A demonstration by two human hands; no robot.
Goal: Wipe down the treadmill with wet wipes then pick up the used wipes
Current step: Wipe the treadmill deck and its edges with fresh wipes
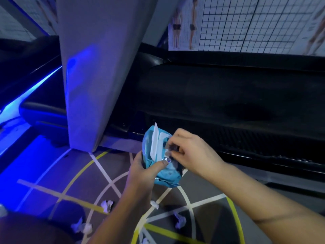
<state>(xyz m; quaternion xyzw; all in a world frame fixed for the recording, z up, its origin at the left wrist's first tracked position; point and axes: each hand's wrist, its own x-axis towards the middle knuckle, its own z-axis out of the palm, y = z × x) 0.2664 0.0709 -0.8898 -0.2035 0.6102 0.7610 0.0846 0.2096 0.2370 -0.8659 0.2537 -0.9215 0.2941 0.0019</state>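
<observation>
My left hand (142,170) grips a blue pack of wet wipes (167,176) from below, thumb across its front. The pack's white flap lid (155,141) stands open. My right hand (190,149) reaches into the opening and pinches at the wipe there with its fingertips. Just behind the hands lies the black treadmill belt (228,95), with the grey upright post (98,67) rising at its left. Several crumpled used wipes lie on the floor below: one (107,205) at the left, one (179,220) under my right forearm, one (81,226) lower left.
The floor (123,166) is grey with white and yellow tape lines forming a circle and spokes. Blue light glows along the left side (26,95). A gridded posture chart (246,22) hangs on the wall behind the treadmill. A dark rounded shape (35,229) fills the bottom left corner.
</observation>
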